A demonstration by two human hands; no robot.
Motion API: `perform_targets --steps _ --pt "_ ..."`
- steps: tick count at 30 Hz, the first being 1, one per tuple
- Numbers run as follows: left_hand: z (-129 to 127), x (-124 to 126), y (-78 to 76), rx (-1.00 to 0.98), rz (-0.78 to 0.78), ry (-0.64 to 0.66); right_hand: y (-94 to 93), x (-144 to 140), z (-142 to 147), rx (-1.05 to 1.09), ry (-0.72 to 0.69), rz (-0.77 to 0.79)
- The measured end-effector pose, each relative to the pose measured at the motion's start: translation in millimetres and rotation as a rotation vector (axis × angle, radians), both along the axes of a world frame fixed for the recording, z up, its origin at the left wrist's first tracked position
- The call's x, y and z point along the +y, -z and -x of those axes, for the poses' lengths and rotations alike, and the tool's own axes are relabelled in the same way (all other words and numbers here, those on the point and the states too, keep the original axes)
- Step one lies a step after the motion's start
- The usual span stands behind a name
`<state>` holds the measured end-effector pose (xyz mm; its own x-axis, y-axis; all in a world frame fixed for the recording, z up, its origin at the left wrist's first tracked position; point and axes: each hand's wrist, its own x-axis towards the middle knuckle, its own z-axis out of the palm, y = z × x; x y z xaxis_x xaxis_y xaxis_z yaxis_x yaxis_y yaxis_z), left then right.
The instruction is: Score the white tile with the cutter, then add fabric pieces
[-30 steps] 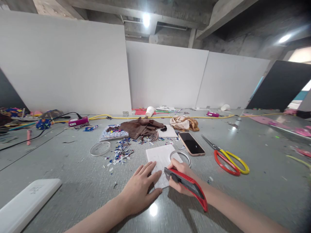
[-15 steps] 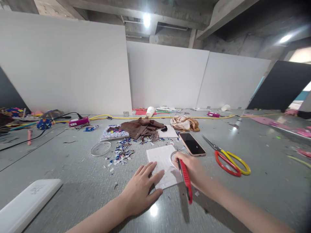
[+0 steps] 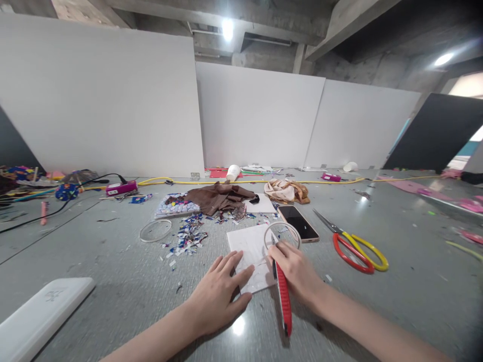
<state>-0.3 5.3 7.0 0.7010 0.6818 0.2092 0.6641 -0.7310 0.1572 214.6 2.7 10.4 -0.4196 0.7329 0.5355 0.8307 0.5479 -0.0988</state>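
Grey speckled floor: you are working directly on it, with white partition boards standing along its far edge. White flat rectangular case: lying at the near left, well apart from your hands. Crumpled brown cloth: lying beyond the work area, beside a mosaic-covered tile and a scatter of small coloured chips. Red-and-yellow-handled scissors: lying to your right, blades pointing away. Black smartphone in a pink case: lying face up between the scissors and the white square tile. White square tile: lying flat in front of you, between your 2 hands. Left hand: you are pressing it palm down on the tile's near left corner, fingers spread wide and flat, gripping nothing. Right hand: you are closing its fingers around the red utility knife, whose tip is meeting the tile's right edge while its handle is pointing back toward you. Clear plastic ring: resting over the tile's far right corner, just beyond your right knuckles. A 2nd clear ring: lying to the left, near the chips.
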Motion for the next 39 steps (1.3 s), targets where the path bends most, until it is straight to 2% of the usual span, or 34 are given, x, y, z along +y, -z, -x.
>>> perform_targets --steps 5,8,11,13,16,20,23,29,39 --pt "0 -1 -1.9 0.001 0.005 0.007 3.4 -3 5 -0.030 0.005 -0.042" --pt "-1 -1 -3.5 0.007 0.010 0.004 -1.2 0 -2 -0.032 0.022 -0.098" --pt "-1 -2 -4.4 0.042 0.018 0.003 -15.0 6 -22 0.026 0.141 -0.211" --pt "-1 -1 -4.2 0.040 0.014 0.010 -23.7 11 -35 0.138 0.212 -0.147" --pt "-1 0 -3.1 0.003 -0.004 0.024 -25.3 13 -41 0.235 0.122 -0.018" --pt "-1 1 -1.6 0.009 -0.020 0.035 -7.2 11 -25 0.369 -0.076 0.123" --pt "-2 2 -1.2 0.035 -0.023 0.038 6.8 9 -13 0.434 -0.140 0.185" --pt "-2 1 -0.7 -0.028 -0.013 0.031 17.0 8 -8 0.474 -0.151 0.184" --pt "3 0 -2.3 -0.139 -0.032 0.113 13.4 2 -8 0.438 -0.234 0.092"
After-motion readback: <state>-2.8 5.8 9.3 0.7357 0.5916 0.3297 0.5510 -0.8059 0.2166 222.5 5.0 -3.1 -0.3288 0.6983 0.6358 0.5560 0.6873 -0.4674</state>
